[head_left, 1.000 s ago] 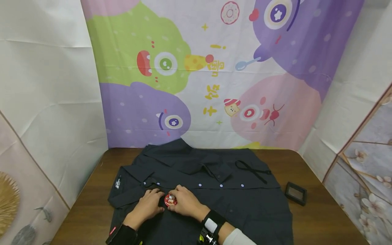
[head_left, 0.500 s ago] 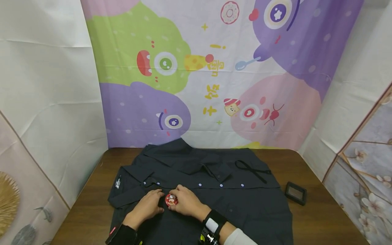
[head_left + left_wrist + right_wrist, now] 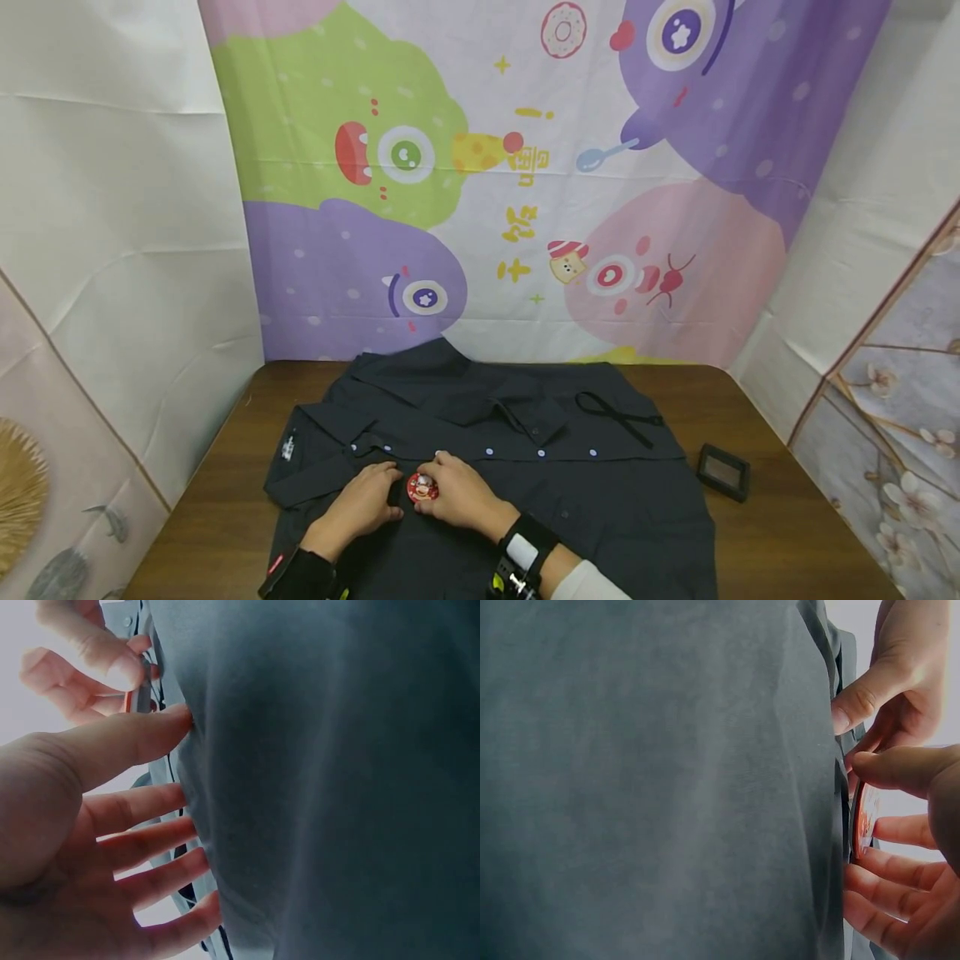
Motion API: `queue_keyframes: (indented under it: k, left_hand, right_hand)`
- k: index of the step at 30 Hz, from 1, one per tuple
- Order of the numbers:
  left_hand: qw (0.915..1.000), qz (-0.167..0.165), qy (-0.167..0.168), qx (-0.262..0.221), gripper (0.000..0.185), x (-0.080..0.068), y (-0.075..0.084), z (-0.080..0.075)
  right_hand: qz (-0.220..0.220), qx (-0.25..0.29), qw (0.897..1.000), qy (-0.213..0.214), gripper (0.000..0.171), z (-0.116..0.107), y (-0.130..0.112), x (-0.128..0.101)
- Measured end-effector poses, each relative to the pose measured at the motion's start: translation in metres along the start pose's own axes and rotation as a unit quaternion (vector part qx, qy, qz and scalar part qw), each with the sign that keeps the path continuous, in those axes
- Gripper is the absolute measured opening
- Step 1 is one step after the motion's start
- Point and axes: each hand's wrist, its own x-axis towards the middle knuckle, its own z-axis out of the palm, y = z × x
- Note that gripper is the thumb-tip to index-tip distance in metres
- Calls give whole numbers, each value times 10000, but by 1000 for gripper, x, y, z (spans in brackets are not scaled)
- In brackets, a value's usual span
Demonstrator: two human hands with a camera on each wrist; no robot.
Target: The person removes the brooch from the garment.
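Covering the wall behind: big cartoon-monster fabric backdrop in green, purple, pink. Below it, dark brown wooden tabletop. Spread flat across most of that, dark charcoal button-up shirt, front up, pale buttons in a row along the placket, collar toward the backdrop; laid flat probably so the cloth gives a steady working surface. Thin black cord lying loose on the shirt's far right part. Small dark square box on bare tabletop, well apart to the right of the shirt. Left hand palm down on the shirt just left of the badge, fingers straight and spread in the left wrist view, gripping nothing, likely pinning the fabric taut. Right hand touching the left one, thumb and fingers curled round the rim of a small round red pin badge with a cartoon figure, held against the shirt front near the placket; seen edge-on just off the cloth in the right wrist view. Wrists low, forearms angled inward.
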Motion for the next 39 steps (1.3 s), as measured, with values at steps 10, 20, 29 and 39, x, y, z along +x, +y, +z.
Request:
queue_keyframes:
  k: [10,20,29,39]
  left_hand:
    - [9998,-108,-115,108,49,2,2,-2]
    - [9999,-33,-66,112,48,3,3,-2]
    - [9999,-35,8,96,49,2,3,-3]
    - [10000,-1,53,83,48,0,2,-3]
  right_hand:
    - [133,-32,9999,-49,48,-3,0,-2]
    - [120,-23,9999,11,48,-3,4,-4]
    - [201,77,9998,-3,47,-5,5,-5]
    - [139,155,9998,75,46,-5,6,-6]
